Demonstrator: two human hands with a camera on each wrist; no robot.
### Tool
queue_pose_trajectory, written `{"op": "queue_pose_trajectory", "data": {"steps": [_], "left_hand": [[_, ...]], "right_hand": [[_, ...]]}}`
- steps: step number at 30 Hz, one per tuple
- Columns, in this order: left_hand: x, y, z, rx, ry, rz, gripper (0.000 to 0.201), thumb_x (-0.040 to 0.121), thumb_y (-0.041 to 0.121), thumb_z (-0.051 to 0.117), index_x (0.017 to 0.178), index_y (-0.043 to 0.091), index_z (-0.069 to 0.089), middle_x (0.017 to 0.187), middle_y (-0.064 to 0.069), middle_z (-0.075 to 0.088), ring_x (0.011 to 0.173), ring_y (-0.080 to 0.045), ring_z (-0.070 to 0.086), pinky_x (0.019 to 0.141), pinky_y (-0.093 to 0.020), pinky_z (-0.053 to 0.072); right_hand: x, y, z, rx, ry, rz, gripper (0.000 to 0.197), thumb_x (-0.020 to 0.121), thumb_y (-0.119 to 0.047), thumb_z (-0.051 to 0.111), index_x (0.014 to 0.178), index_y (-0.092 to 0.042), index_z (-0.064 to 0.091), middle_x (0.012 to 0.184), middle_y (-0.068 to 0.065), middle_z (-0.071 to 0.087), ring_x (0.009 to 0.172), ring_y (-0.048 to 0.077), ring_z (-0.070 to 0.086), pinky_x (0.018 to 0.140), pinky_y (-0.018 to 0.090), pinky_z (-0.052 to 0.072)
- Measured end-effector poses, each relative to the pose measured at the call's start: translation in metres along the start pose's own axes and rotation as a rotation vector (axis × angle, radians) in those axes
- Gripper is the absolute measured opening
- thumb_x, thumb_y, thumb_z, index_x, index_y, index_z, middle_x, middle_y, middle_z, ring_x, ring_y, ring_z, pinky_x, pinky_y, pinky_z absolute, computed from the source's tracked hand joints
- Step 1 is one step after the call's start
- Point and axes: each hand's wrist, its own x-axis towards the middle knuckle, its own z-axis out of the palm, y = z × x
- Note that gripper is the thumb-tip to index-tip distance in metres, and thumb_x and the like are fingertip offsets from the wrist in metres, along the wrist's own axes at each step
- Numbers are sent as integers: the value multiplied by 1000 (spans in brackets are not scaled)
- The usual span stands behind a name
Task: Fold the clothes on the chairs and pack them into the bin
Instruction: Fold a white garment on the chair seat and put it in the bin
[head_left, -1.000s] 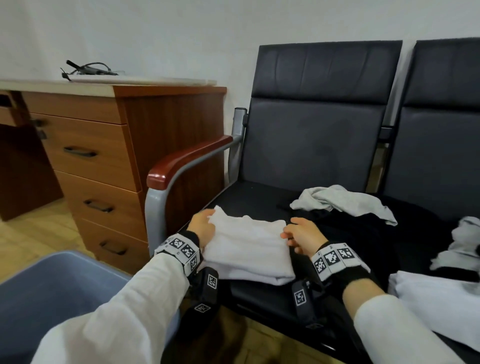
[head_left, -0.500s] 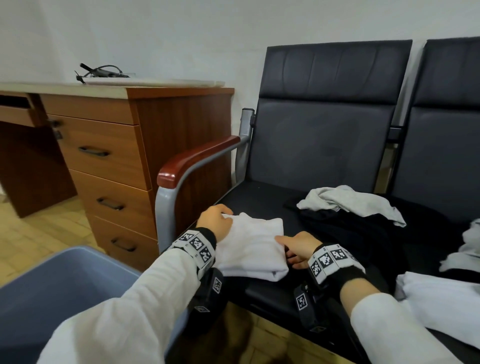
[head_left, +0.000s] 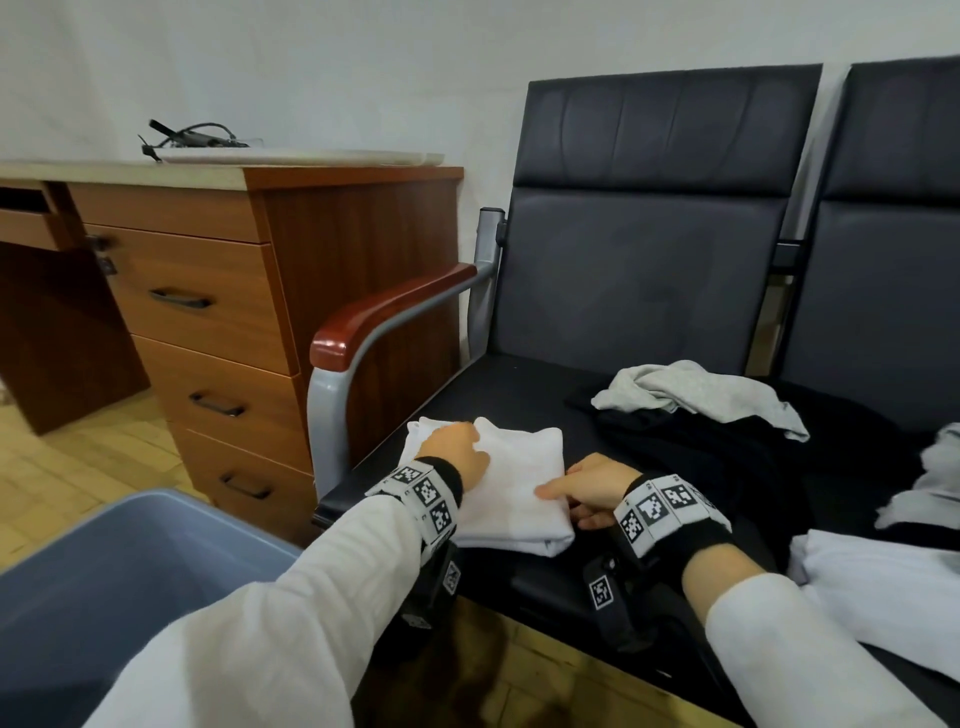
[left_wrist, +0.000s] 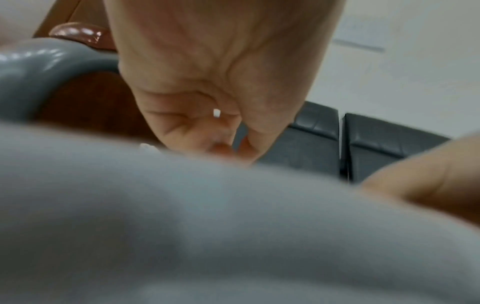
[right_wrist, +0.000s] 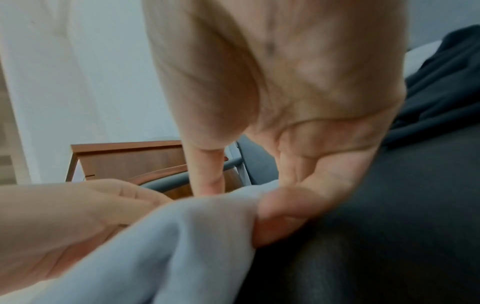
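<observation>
A folded white garment (head_left: 519, 483) lies at the front left of the black chair seat (head_left: 493, 384). My left hand (head_left: 457, 452) lies on its far left part. In the left wrist view its fingers (left_wrist: 197, 133) and thumb close together on the cloth (left_wrist: 233, 226). My right hand (head_left: 576, 493) holds the garment's right edge. Its thumb (right_wrist: 207, 174) lies on top and its fingers (right_wrist: 280, 218) curl under the fold (right_wrist: 194, 236). A blue-grey bin (head_left: 104, 571) stands open on the floor at the lower left.
A crumpled grey garment (head_left: 696, 389) lies on a black one (head_left: 727, 457) at mid-seat. More white cloth (head_left: 883, 587) lies on the right-hand seat. A red-topped armrest (head_left: 384, 312) and a wooden drawer unit (head_left: 234, 322) stand to the left.
My left hand has moved from the garment's left side onto its top far-left part. My right hand stays at the right edge, thumb now over the fold.
</observation>
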Motion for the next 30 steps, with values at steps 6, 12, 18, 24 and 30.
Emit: {"op": "queue_pose_trajectory", "data": {"steps": [6, 12, 18, 24, 30], "left_hand": [[-7, 18, 19, -784, -383, -238, 36, 97, 29, 48, 120, 1, 48, 88, -11, 54, 82, -24, 59, 53, -32, 55], [4, 20, 21, -1206, -522, -209, 88, 75, 76, 49, 133, 10, 42, 127, -24, 55, 115, -37, 56, 99, -46, 47], [5, 6, 10, -1198, -414, -212, 66, 87, 63, 46, 122, 7, 52, 108, -17, 59, 89, -26, 59, 68, -37, 50], [18, -15, 8, -1046, -226, -115, 44, 92, -2, 47, 135, 7, 43, 131, -17, 52, 119, -35, 52, 82, -45, 51], [22, -36, 3, -516, -5, -82, 39, 91, 9, 49, 129, 8, 49, 129, -12, 54, 118, -31, 52, 100, -37, 43]], "right_hand": [[-9, 2, 1, 667, -109, -29, 36, 80, 2, 58, 116, 8, 59, 109, 23, 66, 89, 30, 68, 70, 34, 58], [-16, -18, -1, 553, 13, -221, 42, 74, -4, 52, 115, -7, 61, 106, 19, 67, 96, 28, 64, 75, 35, 51], [-17, -36, 12, 590, -71, -323, 57, 86, -8, 63, 139, -15, 43, 108, 9, 61, 78, 14, 59, 58, 24, 45], [-19, -31, 7, 554, 19, -353, 40, 88, -7, 58, 126, -19, 56, 115, 10, 63, 82, 15, 59, 62, 25, 47], [-17, -26, 8, 441, -8, -321, 32, 88, -8, 56, 115, -21, 63, 110, 8, 65, 80, 12, 59, 63, 23, 45]]}}
